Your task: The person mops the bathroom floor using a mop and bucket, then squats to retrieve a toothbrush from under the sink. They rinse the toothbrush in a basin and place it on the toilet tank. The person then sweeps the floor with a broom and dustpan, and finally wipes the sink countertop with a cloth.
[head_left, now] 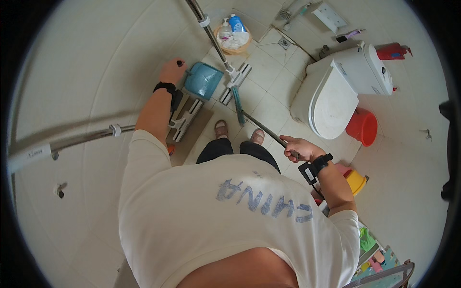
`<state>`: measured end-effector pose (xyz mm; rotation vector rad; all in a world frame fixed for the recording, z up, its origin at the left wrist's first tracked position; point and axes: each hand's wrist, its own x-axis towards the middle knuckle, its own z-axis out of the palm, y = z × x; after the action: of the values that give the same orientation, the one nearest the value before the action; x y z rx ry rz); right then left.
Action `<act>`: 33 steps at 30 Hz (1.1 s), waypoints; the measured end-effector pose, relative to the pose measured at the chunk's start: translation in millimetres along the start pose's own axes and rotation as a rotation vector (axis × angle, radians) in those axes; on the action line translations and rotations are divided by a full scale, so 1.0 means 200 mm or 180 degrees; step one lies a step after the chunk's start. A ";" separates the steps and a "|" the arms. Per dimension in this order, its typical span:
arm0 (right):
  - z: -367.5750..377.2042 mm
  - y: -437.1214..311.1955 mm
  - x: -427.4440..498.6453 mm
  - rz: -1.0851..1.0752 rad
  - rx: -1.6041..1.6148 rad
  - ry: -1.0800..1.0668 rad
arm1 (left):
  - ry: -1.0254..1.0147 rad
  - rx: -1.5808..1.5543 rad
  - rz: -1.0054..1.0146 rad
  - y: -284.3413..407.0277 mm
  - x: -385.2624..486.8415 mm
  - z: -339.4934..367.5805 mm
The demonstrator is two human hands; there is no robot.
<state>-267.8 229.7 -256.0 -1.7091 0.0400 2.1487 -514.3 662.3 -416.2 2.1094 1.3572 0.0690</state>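
Observation:
My left hand (173, 70) is closed around the dark handle of a blue plastic dustpan (204, 81), with the handle's end showing at the top of the fist. The pan hangs over or rests on the tiled floor; I cannot tell which. In my right hand (302, 148) is the upper end of a broom's dark handle (264, 129), which slants down and away. Its green bristles (237, 106) are in front of my feet, to the right of the dustpan and apart from it. Behind them lies the head of a squeeze mop (236, 82).
A second squeeze mop (185, 120) stands beneath my left forearm. A white toilet (333, 100) is at the right, with a red bucket (363, 126) beside it. A lined waste basket (233, 46) holding bottles stands in the far corner, near a floor drain (284, 43).

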 end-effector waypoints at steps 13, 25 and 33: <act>0.26 -0.40 -0.03 0.0178 0.0061 -0.0157 | 0.0232 -0.0576 -0.0806 -0.15 0.22 0.06; 0.48 -0.62 0.07 -0.0027 -0.0091 -0.0695 | -0.1575 -0.0913 0.2019 0.26 -0.64 0.05; 0.62 -0.80 0.25 -0.0714 -0.0409 -0.0230 | -0.0801 -0.0750 0.1499 0.40 -0.70 0.08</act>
<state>-340.9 424.5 -237.5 -1.6169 -0.3015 2.0813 -510.0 514.6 -348.7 2.1076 0.6565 0.1429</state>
